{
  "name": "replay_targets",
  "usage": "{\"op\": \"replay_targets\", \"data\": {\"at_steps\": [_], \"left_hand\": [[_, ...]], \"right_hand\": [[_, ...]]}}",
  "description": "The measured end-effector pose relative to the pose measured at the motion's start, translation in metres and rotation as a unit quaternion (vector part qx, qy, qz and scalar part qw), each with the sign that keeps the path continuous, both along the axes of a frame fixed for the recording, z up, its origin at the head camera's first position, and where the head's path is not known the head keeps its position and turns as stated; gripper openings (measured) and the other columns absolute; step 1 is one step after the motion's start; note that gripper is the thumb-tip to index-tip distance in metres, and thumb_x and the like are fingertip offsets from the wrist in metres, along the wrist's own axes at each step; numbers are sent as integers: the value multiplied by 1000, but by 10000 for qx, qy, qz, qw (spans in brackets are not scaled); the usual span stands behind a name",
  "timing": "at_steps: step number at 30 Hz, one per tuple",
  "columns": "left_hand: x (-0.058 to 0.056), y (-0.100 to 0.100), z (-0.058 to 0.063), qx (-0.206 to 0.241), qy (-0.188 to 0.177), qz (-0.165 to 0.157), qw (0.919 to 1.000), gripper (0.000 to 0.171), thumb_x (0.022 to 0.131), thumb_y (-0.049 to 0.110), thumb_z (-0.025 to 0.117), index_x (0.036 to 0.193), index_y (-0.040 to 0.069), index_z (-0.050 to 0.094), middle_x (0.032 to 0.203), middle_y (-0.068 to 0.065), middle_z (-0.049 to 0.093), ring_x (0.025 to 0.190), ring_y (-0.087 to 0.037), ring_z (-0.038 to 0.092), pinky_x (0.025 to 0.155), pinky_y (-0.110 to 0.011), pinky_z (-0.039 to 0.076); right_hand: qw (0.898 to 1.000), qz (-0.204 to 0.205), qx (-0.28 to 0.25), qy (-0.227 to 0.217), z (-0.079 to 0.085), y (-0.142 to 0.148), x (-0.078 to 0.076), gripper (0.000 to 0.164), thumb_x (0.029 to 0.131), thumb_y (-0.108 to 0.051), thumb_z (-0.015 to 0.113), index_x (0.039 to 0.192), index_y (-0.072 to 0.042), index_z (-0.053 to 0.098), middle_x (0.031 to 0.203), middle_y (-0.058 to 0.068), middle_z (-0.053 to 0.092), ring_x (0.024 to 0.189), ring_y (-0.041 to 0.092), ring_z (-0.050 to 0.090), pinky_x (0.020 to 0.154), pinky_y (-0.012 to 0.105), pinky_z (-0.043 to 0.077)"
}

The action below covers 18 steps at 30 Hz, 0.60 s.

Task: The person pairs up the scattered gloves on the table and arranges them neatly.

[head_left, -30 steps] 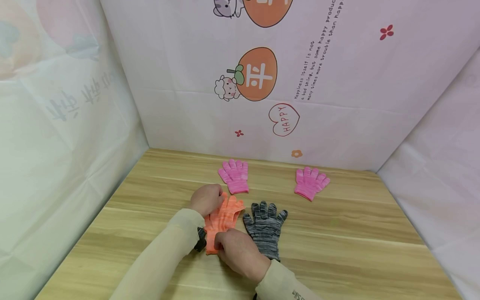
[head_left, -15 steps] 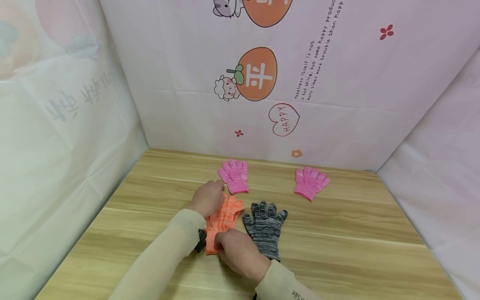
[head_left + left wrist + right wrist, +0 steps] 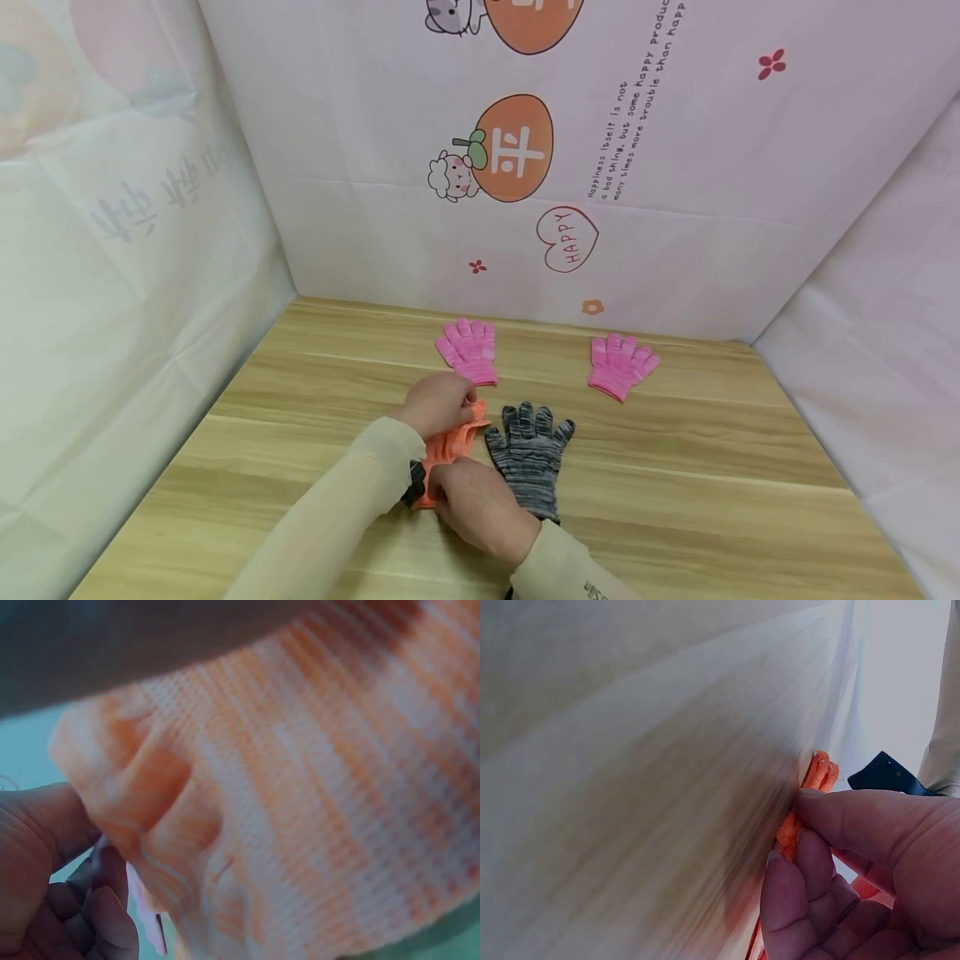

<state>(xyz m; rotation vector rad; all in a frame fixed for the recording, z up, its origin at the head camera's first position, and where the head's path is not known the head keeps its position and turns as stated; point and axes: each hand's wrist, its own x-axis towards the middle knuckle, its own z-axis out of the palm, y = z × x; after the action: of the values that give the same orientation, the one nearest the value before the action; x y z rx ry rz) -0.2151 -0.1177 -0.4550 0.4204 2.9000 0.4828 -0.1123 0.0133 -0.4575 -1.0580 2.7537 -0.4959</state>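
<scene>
An orange knit glove lies in front of me on the table, partly hidden by both hands. My left hand pinches the glove at its finger end, and the glove's fingers bunch there. In the left wrist view, the orange fabric fills most of the picture, with curled fingers at its edge. The cuff end is pinched by my right hand; the right wrist view shows thumb and forefinger on a bit of orange cloth. Just right of it, a grey-black knit glove lies flat.
Two pink gloves lie farther back: one pink glove behind my left hand, another pink glove to the right. The wood-grain table is bordered by a printed white cloth backdrop and cloth sides.
My left hand has moved right over the orange glove's fingers, and the glove has bunched under it. My right hand stays at the cuff.
</scene>
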Motion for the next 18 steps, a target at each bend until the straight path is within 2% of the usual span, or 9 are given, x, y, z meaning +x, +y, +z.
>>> {"op": "replay_targets", "data": {"at_steps": [4,10,14,16,18], "left_hand": [[0,2,-2,-138,-83,-44,9999,18,98,27,74,113,16,75,101,1,74,84,-15,65,73,-36,56],[1,3,-2,155,-261,31,9995,19,100,23,72,118,16,74,107,-1,73,88,-16,65,76,-37,57],[0,0,-3,386,-274,171,9987,12,101,21,68,112,17,74,102,1,72,80,-14,62,70,-35,54],[-1,-3,-4,478,-238,312,9981,7,102,19,66,104,17,72,93,1,69,73,-14,57,65,-33,49],[-2,-6,-4,530,-173,492,9972,10,103,19,64,95,16,68,82,2,61,66,-14,49,60,-32,42]], "right_hand": [[10000,-39,8,76,-1,-1,0,12,92,-14,78,87,-24,72,79,-14,67,72,1,60,64,22,50],[9998,-17,43,189,-2,-2,-1,12,93,-14,77,87,-23,73,79,-13,68,72,1,59,64,21,49],[9997,1,38,237,-3,-2,-1,14,93,-14,77,85,-24,72,77,-14,66,70,0,58,62,20,48],[9998,-1,35,212,-2,-1,-1,14,93,-14,77,85,-24,72,77,-14,65,69,0,57,62,20,48],[9999,-18,43,138,-2,-1,-1,13,94,-14,76,86,-24,72,78,-14,66,70,1,58,63,21,49]]}}
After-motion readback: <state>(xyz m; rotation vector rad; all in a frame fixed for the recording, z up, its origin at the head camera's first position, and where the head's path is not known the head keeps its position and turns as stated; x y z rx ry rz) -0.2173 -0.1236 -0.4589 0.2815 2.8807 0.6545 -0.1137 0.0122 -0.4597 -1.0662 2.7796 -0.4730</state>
